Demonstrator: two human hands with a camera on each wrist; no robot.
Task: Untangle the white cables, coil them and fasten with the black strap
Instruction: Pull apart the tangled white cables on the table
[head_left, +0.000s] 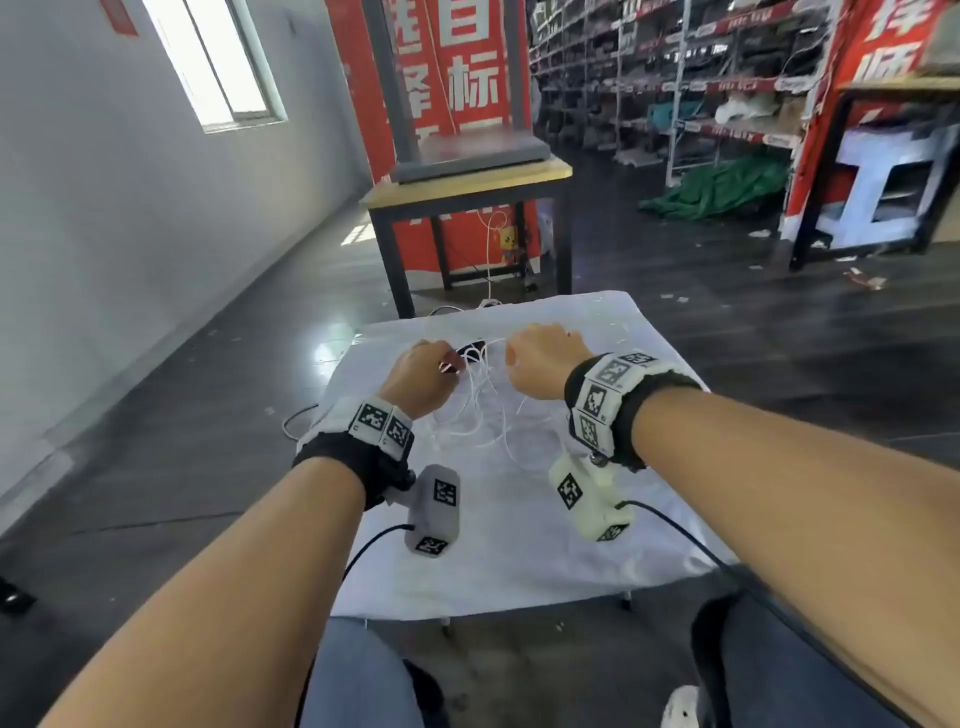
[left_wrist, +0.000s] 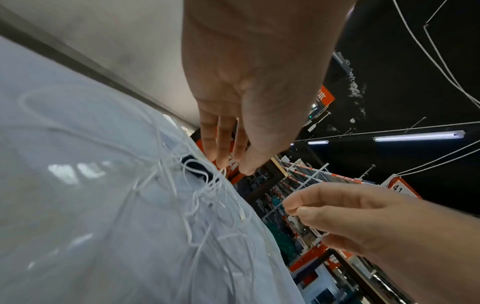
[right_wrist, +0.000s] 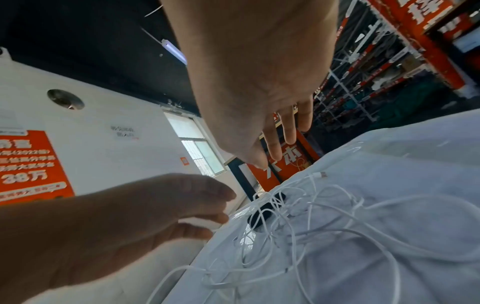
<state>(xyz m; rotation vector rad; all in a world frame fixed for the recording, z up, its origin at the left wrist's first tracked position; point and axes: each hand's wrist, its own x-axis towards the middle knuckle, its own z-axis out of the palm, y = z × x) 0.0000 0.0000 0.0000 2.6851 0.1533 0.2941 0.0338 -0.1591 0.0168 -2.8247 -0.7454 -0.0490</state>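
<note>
Left hand (head_left: 421, 376) hovers over the left side of the pile, fingers loosely extended toward the black strap (right_wrist: 267, 209), not gripping anything as far as the wrist views show. The white cables (head_left: 485, 410) lie in a loose tangle mid-table on the white cloth (head_left: 519, 545), and the strap sits at the far edge of the tangle with a few strands looped over it. Right hand (head_left: 543, 364) hangs above the right side, thumb and forefinger close together. It might be pinching a thin strand, but it's too blurry to call.

What could go wrong: yanking the strap out from under those loops would probably cinch the knot tighter. Pulling one strand hard could also drag the whole pile, or the cloth, off the table.
</note>
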